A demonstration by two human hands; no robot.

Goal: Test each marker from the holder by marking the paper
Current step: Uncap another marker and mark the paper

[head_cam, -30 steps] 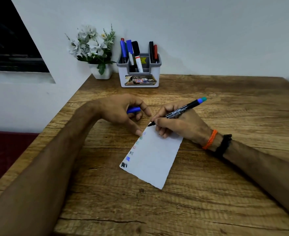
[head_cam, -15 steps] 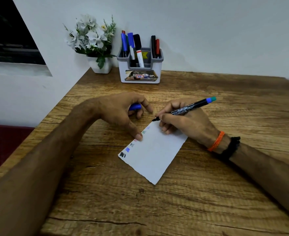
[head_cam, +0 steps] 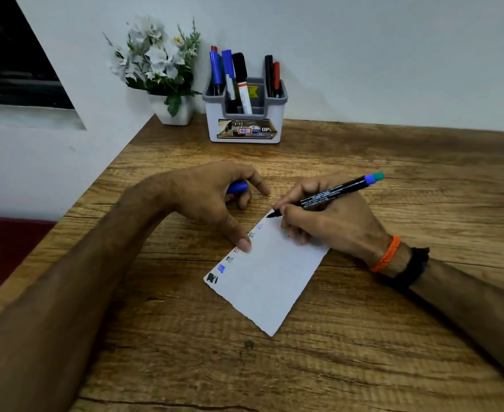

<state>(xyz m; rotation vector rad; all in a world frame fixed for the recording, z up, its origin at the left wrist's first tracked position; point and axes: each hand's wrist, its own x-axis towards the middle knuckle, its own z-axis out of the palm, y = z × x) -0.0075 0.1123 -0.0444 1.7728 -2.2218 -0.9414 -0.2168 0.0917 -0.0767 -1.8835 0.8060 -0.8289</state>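
Marking step: right hand [head_cam: 331,224] pinches marker [head_cam: 328,197], tip at paper's [head_cam: 271,281] 12 o'clock corner; left hand [head_cam: 215,200] curls round cap [head_cam: 237,187], thumb pinning paper. Next likely recapping, which needs alignment.

I see a wooden table [head_cam: 348,346] with coarse, open grain and a matt finish. The paper [head_cam: 270,281] on it is plain, matt white, its lower left edge ragged. The marker [head_cam: 331,195] has a smooth black plastic barrel with a slight sheen. The holder [head_cam: 244,121] looks like smooth grey and white plastic, with a glossy label on its front.
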